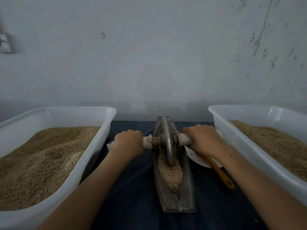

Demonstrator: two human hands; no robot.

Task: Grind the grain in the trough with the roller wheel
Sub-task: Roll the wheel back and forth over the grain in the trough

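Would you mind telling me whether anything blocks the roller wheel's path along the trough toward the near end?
Nothing visible does. The grey metal roller wheel stands in the long grey metal trough, and ahead of it lies only the pale grain. The left hand and right hand grip the axle's ends, outside the trough.

Two hands grip the axle of a metal roller wheel standing in a grain-filled trough.

The left hand (128,143) and right hand (203,140) each curl round a white-wrapped end of the wooden axle (166,139); the thin grey metal disc wheel (167,143) stands upright in pale tan grain (170,175) inside the narrow boat-shaped metal trough (186,195) on a dark blue cloth (132,196). White plastic tubs of brown grain sit at left (106,117) and right (219,117). An orange-handled utensil (221,174) rests on a white plate (197,159) beside the trough.
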